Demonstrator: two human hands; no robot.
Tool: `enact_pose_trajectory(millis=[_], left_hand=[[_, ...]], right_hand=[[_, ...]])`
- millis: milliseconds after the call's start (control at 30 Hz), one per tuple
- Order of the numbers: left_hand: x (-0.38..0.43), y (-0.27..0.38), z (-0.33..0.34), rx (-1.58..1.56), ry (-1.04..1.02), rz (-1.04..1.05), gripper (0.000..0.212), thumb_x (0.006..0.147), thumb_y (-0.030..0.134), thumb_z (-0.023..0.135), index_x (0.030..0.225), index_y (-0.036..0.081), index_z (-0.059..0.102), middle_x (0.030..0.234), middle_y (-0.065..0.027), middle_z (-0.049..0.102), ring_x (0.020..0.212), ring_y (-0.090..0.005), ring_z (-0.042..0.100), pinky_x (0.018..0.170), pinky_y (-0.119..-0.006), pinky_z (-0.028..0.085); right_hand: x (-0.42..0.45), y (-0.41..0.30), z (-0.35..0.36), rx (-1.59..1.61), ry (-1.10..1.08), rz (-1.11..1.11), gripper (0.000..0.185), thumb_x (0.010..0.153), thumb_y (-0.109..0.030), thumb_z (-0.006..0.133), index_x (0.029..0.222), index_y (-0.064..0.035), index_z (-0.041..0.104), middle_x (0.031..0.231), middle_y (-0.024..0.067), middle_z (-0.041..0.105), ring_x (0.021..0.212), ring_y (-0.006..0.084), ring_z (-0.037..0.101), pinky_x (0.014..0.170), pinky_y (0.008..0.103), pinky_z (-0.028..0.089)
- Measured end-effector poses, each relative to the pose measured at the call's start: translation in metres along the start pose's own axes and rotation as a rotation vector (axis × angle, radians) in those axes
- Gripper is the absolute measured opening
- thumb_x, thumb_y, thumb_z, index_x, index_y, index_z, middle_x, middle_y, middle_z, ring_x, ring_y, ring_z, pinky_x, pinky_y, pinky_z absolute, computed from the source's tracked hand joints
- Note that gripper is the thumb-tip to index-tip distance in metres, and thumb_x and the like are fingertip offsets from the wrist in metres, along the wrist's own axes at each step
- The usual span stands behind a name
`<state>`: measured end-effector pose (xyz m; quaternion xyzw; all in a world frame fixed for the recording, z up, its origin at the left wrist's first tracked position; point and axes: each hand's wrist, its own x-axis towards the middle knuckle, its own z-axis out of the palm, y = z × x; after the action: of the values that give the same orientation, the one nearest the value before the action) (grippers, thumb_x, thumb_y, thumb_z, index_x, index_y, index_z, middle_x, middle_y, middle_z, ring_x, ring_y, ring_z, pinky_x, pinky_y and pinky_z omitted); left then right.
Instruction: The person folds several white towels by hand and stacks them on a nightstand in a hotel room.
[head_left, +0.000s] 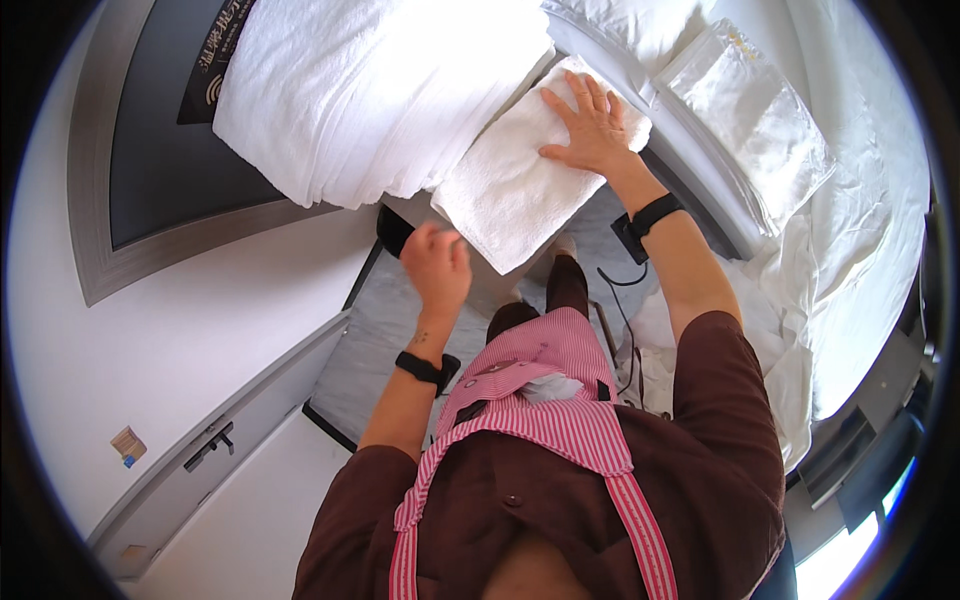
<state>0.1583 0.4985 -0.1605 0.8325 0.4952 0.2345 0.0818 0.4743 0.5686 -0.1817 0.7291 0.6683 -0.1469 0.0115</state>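
Note:
My right hand (592, 135) lies palm down, fingers spread, on a folded white terry towel (510, 187). That towel rests beside a tall stack of folded white towels (375, 97), at the upper middle. My left hand (437, 266) is in the air just left of the folded towel's near corner. It is motion-blurred, its fingers look curled in, and nothing shows in it. A black object (394, 231) is partly hidden behind it. Both wrists wear black bands with a dark device.
Folded white linen (750, 120) lies on white bedding at the right. More white cloth (772, 300) hangs down there, near a dark cable (622, 315) over the grey marbled floor (375, 337). A white wall (247, 315) with a grey-framed dark panel (150, 150) stands at the left.

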Motion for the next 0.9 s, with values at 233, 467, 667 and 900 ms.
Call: enact_pose_trajectory(millis=[233,467,667,900], left_hand=[[0.015,0.006,0.045,0.048,-0.350,0.014,0.093,0.072,0.039,0.079,0.143,0.002,0.034,0.151,-0.0234,0.031,0.140,-0.0380,0.029,0.103,-0.048,0.031],[0.005,0.016,0.044,0.104,-0.506,-0.160,0.100,0.074,0.050,0.077,0.148,0.008,0.025,0.157,-0.0232,0.016,0.145,-0.0397,0.014,0.103,-0.065,0.026],[0.007,0.008,0.041,0.035,-0.272,0.007,0.066,0.079,0.040,0.074,0.132,0.008,0.051,0.146,-0.0242,0.037,0.132,-0.0424,0.037,0.104,-0.056,0.033],[-0.022,-0.002,0.024,-0.465,-0.577,-0.002,0.032,0.079,0.020,0.074,0.105,0.002,0.067,0.113,-0.0163,0.064,0.111,-0.0292,0.058,0.095,-0.039,0.046]], right_hand=[[-0.002,0.008,0.028,0.146,0.073,0.003,0.090,0.074,-0.073,0.062,0.150,-0.0409,0.027,0.161,0.0099,0.011,0.149,0.0328,0.003,0.119,0.0484,0.007],[-0.004,0.010,0.023,0.135,0.093,0.001,0.086,0.077,-0.065,0.065,0.150,-0.0369,0.030,0.161,0.0099,0.016,0.148,0.0316,0.011,0.119,0.0465,0.012],[-0.100,0.010,-0.031,0.449,-0.006,0.098,0.053,0.090,-0.041,0.060,0.135,-0.0151,0.051,0.122,0.0156,0.061,0.109,0.0314,0.061,0.093,0.0417,0.047],[-0.354,-0.017,-0.088,0.693,0.313,0.170,0.039,0.083,-0.031,0.064,0.115,-0.0082,0.063,0.092,0.0138,0.070,0.084,0.0352,0.066,0.074,0.0425,0.052]])
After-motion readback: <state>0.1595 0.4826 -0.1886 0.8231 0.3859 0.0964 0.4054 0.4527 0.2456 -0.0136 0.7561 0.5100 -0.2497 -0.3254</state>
